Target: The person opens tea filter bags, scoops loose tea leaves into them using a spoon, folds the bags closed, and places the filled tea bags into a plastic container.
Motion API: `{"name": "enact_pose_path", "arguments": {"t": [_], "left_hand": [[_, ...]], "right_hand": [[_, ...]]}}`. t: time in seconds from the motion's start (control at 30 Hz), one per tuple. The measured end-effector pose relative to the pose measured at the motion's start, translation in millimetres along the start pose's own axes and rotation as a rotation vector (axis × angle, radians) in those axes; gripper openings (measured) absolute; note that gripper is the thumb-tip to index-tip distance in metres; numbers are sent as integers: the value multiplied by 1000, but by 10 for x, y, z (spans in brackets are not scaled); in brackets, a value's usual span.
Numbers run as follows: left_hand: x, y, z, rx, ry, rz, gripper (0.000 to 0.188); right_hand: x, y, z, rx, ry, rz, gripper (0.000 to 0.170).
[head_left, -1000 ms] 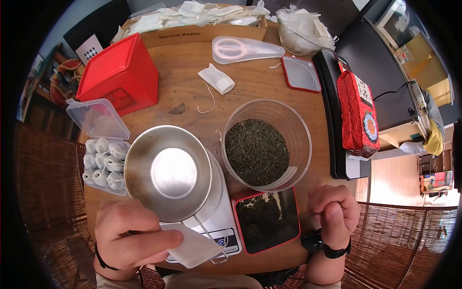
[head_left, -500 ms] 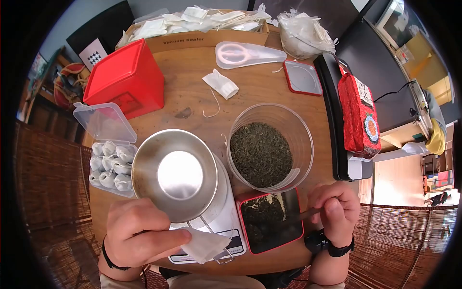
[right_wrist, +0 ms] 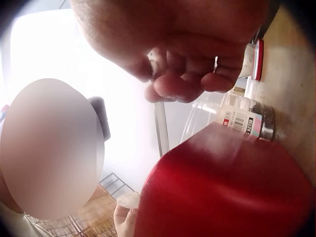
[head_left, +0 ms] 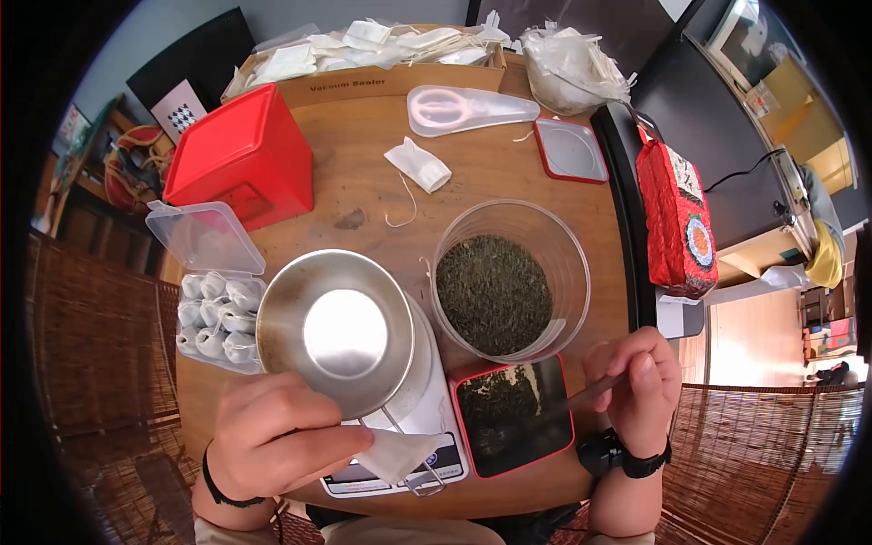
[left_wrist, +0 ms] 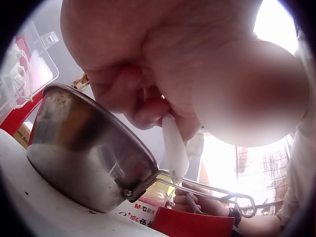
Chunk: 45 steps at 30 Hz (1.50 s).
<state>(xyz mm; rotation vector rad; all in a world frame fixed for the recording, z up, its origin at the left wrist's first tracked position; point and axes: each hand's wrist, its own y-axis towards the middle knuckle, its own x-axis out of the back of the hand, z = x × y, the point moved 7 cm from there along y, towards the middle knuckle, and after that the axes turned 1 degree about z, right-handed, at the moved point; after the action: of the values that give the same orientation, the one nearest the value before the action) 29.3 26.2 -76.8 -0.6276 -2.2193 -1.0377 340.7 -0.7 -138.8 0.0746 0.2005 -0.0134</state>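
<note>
My left hand [head_left: 282, 440] pinches a small white pouch [head_left: 395, 454] beside the metal pan [head_left: 272, 327] and over its wire handle. The pan rests on a white scale [head_left: 440, 386]. In the left wrist view the pouch [left_wrist: 174, 150] hangs from the fingertips. My right hand [head_left: 639, 391] pinches the end of a thin dark tool [head_left: 595, 392], whose far end reaches over the red-rimmed tin [head_left: 570, 436] of dark leaves [head_left: 495, 404]. In the right wrist view the tool [right_wrist: 161, 129] extends down from the fingers, beside the red tin [right_wrist: 217, 182].
A clear tub [head_left: 570, 272] of dark leaves stands behind the tin. At the left are a box of filled pouches [head_left: 218, 318] and a red canister [head_left: 291, 173]. Farther back lie a loose pouch [head_left: 420, 165], cased scissors [head_left: 472, 111] and a tin lid [head_left: 572, 150]. A red packet [head_left: 672, 218] is at the right.
The thin tool in my right hand has come into view over the tin. My left hand and its pouch have shifted slightly right in the head view, along with the pan and scale.
</note>
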Motion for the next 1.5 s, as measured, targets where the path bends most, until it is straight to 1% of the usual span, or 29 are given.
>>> {"name": "enact_pose_path", "arguments": {"t": [0.07, 0.1, 0.17, 0.2, 0.27, 0.43, 0.5, 0.6, 0.73, 0.8, 1.07, 1.13, 1.23, 1.27, 1.33, 1.4, 1.47, 1.5], "left_hand": [[0, -1, 2, 3, -9, 1, 22], [0, 6, -2, -2, -13, 8, 22], [-3, 19, -4, -8, -14, 11, 23], [-9, 25, 0, -7, -5, 12, 23], [-18, 24, -2, -5, 1, 17, 24], [-49, 16, 15, -3, 36, 4, 24], [-44, 29, -1, -3, 43, 4, 24], [-44, 59, -30, 14, 62, -10, 24], [-46, 48, -39, 20, 80, -20, 24], [-56, 48, -33, 8, 80, -7, 24], [-53, 45, -22, 10, 62, 5, 28], [-58, 43, -9, 31, 78, 7, 23], [-56, 24, -1, 78, 29, -10, 26], [-72, 10, 14, 80, 20, -9, 26], [-46, -10, 53, 68, -44, -103, 25], [-32, -4, 9, 53, -25, -100, 25], [-16, -48, 60, 159, -148, -99, 24], [-20, -26, 65, 159, -146, -100, 24]], "right_hand": [[-28, 32, 86, 86, 4, -3, 32], [-36, 41, 86, 87, 4, -2, 32], [-19, 44, 182, 224, 2, -35, 33], [-13, 53, 187, 226, 1, -34, 33], [50, 28, 248, 313, 45, -97, 33], [29, 20, 225, 273, -8, -70, 31], [-35, -14, 227, 273, -149, -57, 29], [-21, -18, 216, 324, -182, -45, 29], [-26, -25, 206, 310, -218, -54, 29], [1, -33, 211, 375, -263, -56, 29], [-20, -38, 228, 398, -306, -45, 26], [-12, -43, 223, 389, -311, -54, 25], [-40, -30, 235, 401, -340, -22, 25], [-37, -31, 234, 393, -345, -24, 25], [-47, -22, 231, 381, -347, -5, 26], [-57, -24, 232, 377, -345, -2, 27], [-66, -15, 244, 398, -304, -9, 28], [-62, -18, 245, 399, -302, -8, 28]]}}
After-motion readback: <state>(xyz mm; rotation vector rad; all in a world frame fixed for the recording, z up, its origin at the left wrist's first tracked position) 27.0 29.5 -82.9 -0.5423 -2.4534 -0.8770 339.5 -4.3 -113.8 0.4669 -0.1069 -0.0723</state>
